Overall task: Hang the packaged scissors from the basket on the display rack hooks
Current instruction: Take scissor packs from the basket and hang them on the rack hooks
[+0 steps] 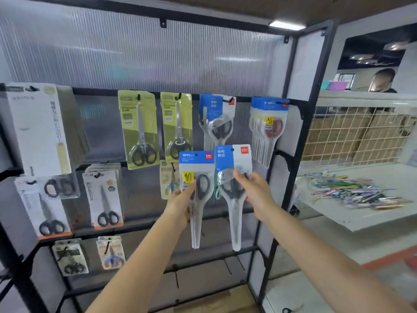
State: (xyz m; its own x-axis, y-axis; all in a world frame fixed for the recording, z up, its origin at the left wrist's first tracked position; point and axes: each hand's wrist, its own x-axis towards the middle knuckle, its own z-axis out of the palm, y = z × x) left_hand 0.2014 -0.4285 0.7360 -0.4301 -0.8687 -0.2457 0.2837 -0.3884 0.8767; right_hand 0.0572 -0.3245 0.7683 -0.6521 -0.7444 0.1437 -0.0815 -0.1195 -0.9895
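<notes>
Both hands up at the rack (293, 132), one blue-headed scissors pack in each. Left hand (180, 199) grips the left pack (196, 177) at mid-body, thumb across the yellow sticker. Right hand (255, 190) grips the right pack (233, 168) over the handle loops, thumb on the front. Right pack is held slightly higher; its hang hole sits near the top of the blue header. Basket not in view.

Judged step: matching packs to hooks. Right pack's header looks the same as the stack on the top-row hook (228, 100) just above it; left pack carries a yellow sticker like the far-right stack (268, 127).

To do well:
- hang one pack at a time, so one hand is free to steady the stack
- hold low, leaving the header clear
- line the hole up with the hook tip, then slide on fully
- watch that hung packs do not lift off.
</notes>
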